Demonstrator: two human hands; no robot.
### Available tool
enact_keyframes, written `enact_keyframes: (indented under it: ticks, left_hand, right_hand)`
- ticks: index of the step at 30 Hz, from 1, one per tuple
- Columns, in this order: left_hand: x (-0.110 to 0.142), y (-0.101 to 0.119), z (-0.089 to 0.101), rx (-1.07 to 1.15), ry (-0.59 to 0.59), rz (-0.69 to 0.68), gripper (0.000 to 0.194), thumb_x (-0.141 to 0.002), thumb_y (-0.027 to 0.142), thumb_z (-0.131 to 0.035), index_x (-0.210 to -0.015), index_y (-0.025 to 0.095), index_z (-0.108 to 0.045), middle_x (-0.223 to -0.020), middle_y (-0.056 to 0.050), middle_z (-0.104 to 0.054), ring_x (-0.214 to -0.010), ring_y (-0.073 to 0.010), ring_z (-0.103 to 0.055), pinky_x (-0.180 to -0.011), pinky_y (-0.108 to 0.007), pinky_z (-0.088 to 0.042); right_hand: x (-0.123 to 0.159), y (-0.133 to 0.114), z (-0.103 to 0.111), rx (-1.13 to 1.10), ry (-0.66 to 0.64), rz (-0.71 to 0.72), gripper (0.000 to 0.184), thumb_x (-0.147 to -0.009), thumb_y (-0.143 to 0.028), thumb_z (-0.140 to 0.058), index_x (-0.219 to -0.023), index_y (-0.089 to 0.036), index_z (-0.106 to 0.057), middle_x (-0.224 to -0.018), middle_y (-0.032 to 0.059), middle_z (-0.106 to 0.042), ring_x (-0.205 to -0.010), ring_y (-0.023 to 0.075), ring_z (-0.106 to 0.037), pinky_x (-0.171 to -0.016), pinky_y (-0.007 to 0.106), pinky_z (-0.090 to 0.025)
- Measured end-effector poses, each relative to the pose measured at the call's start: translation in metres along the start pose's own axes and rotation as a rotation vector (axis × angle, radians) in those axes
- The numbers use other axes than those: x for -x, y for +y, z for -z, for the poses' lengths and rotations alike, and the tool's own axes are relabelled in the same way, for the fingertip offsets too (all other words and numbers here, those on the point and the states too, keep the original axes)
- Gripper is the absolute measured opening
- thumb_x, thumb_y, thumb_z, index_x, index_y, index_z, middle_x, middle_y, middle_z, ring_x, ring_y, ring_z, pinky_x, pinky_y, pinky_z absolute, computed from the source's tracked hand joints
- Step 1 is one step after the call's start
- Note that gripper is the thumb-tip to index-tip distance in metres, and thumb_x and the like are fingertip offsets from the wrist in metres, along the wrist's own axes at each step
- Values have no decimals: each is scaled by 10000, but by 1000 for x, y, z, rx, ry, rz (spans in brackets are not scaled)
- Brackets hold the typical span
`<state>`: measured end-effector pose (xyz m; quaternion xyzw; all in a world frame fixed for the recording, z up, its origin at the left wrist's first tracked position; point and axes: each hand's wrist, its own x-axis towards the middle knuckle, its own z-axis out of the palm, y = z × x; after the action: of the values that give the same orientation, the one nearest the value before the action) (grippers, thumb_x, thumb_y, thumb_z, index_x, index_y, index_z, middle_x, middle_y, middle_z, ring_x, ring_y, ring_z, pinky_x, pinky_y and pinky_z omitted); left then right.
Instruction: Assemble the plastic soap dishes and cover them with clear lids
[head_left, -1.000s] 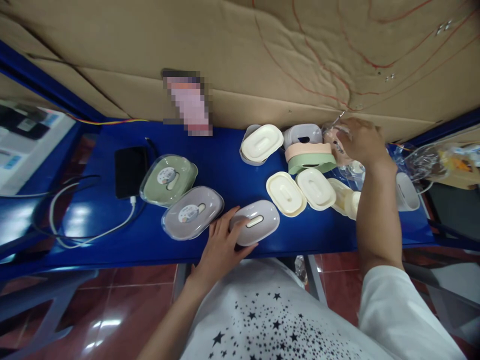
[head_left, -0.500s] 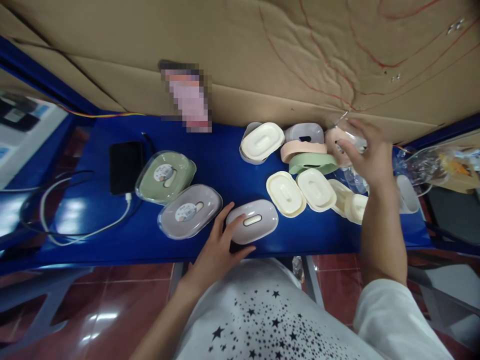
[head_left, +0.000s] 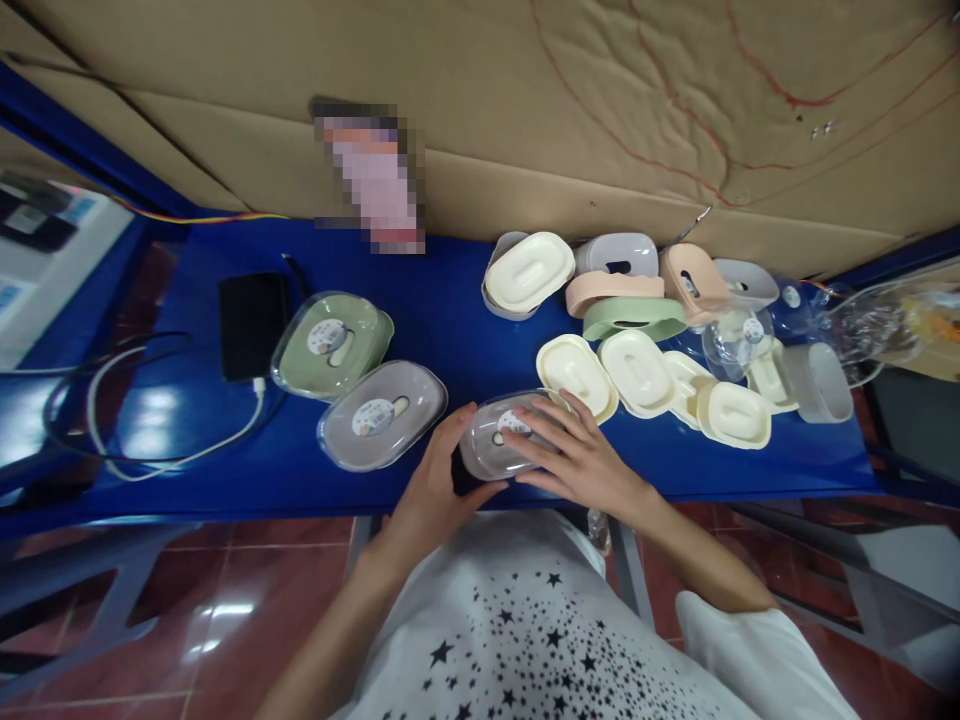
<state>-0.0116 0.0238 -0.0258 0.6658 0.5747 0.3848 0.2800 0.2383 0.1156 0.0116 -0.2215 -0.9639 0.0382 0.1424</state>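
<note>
Near the front edge of the blue surface (head_left: 435, 310), between both hands: the lilac box (head_left: 480, 430), lying flat beneath a clear cover (head_left: 491, 466) with a round sticker (head_left: 512, 422). At the left end of the lilac box, index fingertip by the far edge and thumb by the near edge: the left hand (head_left: 424, 490), fingers grasping that end. Over the right half of the lilac box: the right hand (head_left: 577, 455), fingers fanned across the top, thumb toward the near side, grasping the clear cover from above. Cannot tell how firmly, nor how snugly seated the cover.

Left of the lilac box, past the left hand: a second lilac box (head_left: 405, 435), also covered and stickered, with a green box (head_left: 306, 365) just beside. Farther left of the lilac box: a black phone (head_left: 253, 325), joined to a white cable (head_left: 259, 410). Just beyond its right end, partly behind the right hand: a cream lid (head_left: 574, 370), one of several in a row leading right. Beyond and right of the lilac box: a peach ring (head_left: 615, 287), a green ring (head_left: 637, 318), and a peach shell (head_left: 694, 285). Far right of it: a pale grey tub (head_left: 821, 383).
</note>
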Motion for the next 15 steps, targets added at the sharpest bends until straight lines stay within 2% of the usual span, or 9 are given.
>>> enact_keyframes:
  ticks: [3,8,12,15]
  left_hand:
    - [2,-3,0,19,7,-21,964,-933,354,-860,-1695,334,-270,-1625,-185,-546,-1510,-363,-569,-1207,-598,-534]
    - [1,-6,2,-5,-13,-47,989,-933,390,-860,-1711,336,-252,-1667,-197,-491,-1541,-376,-529,-1219,-620,-519]
    - [1,-3,4,-42,-35,-64,900,-973,358,-815,-1697,349,-280,-1668,-175,-472,-1551,-355,-514,-1218,-608,-525]
    - [12,1,5,-114,-36,-43,825,-990,346,-791,-1673,360,-329,-1655,-160,-469,-1519,-347,-541,-1176,-585,-570]
  right_hand:
    - [-2,-3,0,26,-13,47,534,-1105,-453,-616,-1611,-301,-543,-1628,24,-601,-1552,266,-495,-1397,562,-233]
    - [-4,-5,-3,-1,-67,35,558,-1116,-433,-597,-1650,-313,-492,-1667,14,-557,-1571,266,-473,-1400,561,-234]
    - [-3,-3,-4,-10,-87,46,594,-1110,-416,-607,-1675,-313,-451,-1704,22,-511,-1607,289,-422,-1383,586,-259]
    - [3,-4,-5,25,-38,32,593,-1101,-443,-619,-1663,-330,-467,-1707,49,-505,-1606,308,-421,-1368,617,-259]
